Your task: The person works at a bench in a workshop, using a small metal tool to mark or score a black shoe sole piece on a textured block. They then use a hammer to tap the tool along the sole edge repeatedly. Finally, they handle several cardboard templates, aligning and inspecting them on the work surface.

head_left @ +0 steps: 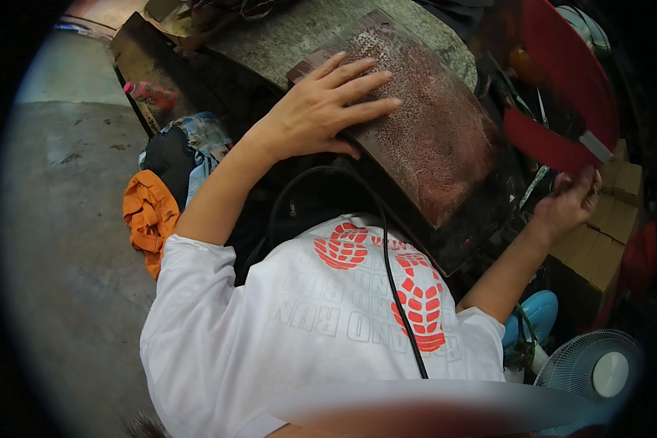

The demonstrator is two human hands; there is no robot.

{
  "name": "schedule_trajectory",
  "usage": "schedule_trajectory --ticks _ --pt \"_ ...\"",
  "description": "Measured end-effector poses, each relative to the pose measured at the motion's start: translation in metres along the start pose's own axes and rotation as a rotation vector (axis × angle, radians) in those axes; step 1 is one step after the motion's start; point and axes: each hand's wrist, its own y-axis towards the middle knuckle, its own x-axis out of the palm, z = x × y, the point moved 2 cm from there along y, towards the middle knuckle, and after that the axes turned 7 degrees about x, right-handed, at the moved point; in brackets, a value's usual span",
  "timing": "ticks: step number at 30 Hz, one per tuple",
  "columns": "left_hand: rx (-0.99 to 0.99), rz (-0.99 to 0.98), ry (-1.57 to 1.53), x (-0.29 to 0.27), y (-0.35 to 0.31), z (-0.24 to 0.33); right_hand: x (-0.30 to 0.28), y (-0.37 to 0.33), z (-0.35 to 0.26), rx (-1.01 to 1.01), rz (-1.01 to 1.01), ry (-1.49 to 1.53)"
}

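My left hand (336, 102) lies open on a worn, reddish-brown board (445, 139). Its fingers are spread over the speckled upper-left part, and the thumb hangs at the near edge. To the right, my right hand (569, 201) pinches the lower edge of a wide red strip (547, 144), close to a small light-grey piece (596, 146) on it. The strip bends back on itself and runs up along the right side, beyond the board. What material it is made of, I cannot tell.
A pale, stained work surface (270, 51) extends behind the board. On the left are a pink-capped bottle (150, 95) and an orange cloth (150, 212). Cardboard boxes (595, 252), a blue round thing (540, 315) and a fan (595, 369) stand at right. A black cable (394, 285) crosses my shirt.
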Motion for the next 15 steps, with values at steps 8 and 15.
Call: schedule_trajectory --ticks 8,15 --pt "0.316 -0.112 0.058 0.017 0.026 0.018 -0.042 -0.014 -0.028 -0.065 0.182 -0.010" --pt "0.454 0.046 0.221 -0.003 0.035 0.021 -0.080 -0.018 -0.050 -0.103 0.374 -0.063"
